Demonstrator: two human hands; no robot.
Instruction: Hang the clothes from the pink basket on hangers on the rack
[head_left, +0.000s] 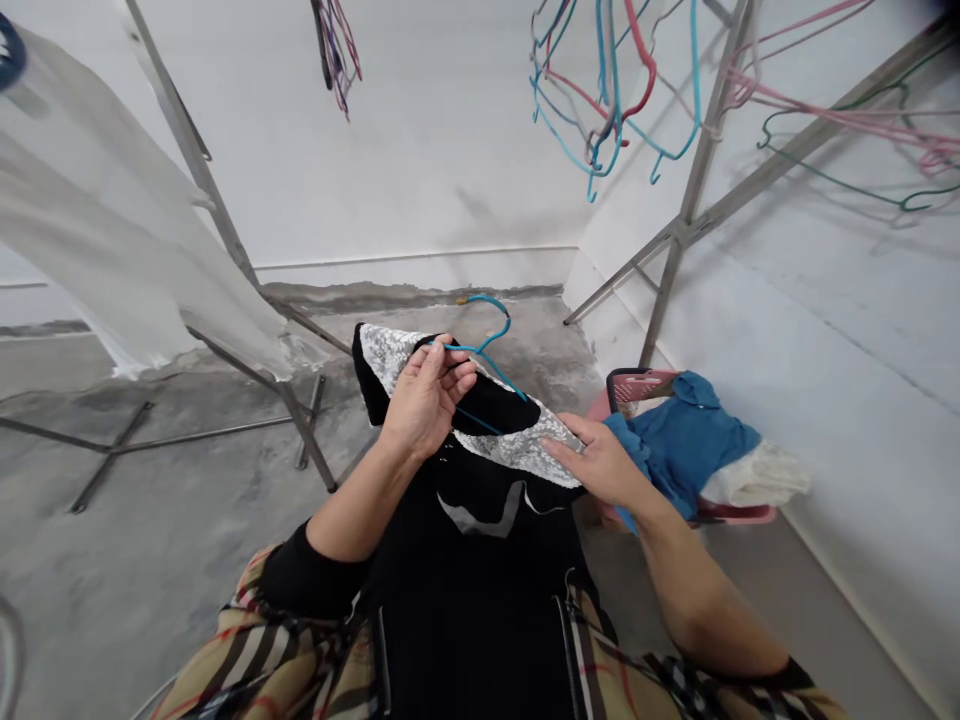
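– what are your fingers doing?

– my left hand [421, 405], at the middle of the frame, pinches one arm of a blue hanger [493, 365], thumb and fingers drawn close together. my right hand [604, 462], just right of centre, grips the edge of a black-and-white garment [529, 455], thumb on top.

– so where does that garment sit?

– at the middle of the frame, in front of my body, spread between both hands, with the hanger's hook standing above it.

– what's hard to see?

– the hanger's lower part, which slips into the dark folds, and most of my right fingers, which are behind the cloth. the garment's lower end blends into my black clothing [480, 650], so i can't tell where it stops. a white garment [112, 180] is cut off at the left edge.

– room to move?

– floor [544, 345] shows between the hook and the wall [412, 150]. at the right, a pink basket [643, 392] heaped with blue cloth [686, 445] is just beside my right hand. a metal rack [225, 225] leg comes down near my left forearm; the hangers [611, 90] at the upper right are well apart from me.

– any lettering?

– tiny pale specks on the black cloth below my left hand, too small to read.
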